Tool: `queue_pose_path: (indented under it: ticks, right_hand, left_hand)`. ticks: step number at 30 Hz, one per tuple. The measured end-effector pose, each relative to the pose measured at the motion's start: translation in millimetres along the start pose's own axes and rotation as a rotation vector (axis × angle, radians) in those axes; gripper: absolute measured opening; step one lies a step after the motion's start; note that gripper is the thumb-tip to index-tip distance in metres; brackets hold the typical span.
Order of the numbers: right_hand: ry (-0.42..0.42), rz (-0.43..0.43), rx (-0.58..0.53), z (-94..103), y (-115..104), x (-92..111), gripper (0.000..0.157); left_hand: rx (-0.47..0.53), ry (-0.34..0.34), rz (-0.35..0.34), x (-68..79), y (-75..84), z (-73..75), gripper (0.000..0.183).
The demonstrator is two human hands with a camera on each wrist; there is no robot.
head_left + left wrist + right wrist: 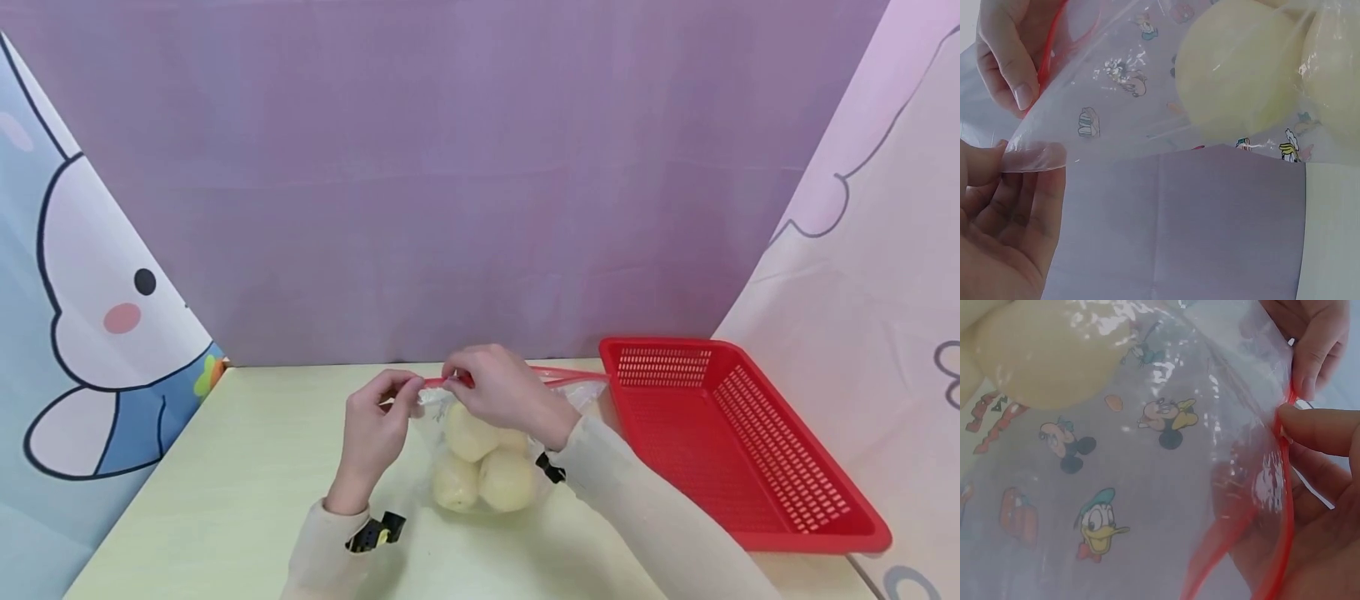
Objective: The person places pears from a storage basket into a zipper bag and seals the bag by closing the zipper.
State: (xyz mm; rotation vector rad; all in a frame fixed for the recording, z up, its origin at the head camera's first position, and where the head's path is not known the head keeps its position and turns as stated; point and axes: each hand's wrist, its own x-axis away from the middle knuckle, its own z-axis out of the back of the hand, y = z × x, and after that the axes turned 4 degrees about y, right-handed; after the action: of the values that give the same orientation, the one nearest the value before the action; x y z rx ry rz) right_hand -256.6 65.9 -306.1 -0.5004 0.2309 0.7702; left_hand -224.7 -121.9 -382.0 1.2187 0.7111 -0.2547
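Note:
A clear zip bag (pixel 427 423) with a red zip strip (pixel 557 369) and small cartoon prints stands on the table, its top held up. Several pale yellow round fruits (pixel 507 482) fill its lower part; their exact kind is unclear. My left hand (pixel 375 429) pinches the bag's top left corner between thumb and fingers, as the left wrist view shows. Just right of it, my right hand (pixel 501 390) pinches the red strip. Toward the right end the strip's two sides stand apart, so the mouth gapes there.
A red plastic basket (pixel 705 442) with slotted walls stands right of the bag, close to the right forearm. The pale table (pixel 247 483) reaches back to a purple cloth backdrop (pixel 480 183). Printed cloth panels (pixel 97 317) flank both sides.

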Motion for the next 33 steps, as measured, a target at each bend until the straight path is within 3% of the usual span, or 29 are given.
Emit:
queue_pose_path:
  ticks: [8,33]
  right_hand:
    - [0.015,-0.011,0.008,3.2,4.4,6.0,0.009]
    - [0.073,-0.066,0.064,8.0,15.7,21.2,0.012]
  left_hand:
    - [0.032,-0.004,-0.068,0.7,-3.0,0.7,0.004]
    - [0.02,0.001,-0.029,-0.2,-5.0,3.6,0.005]
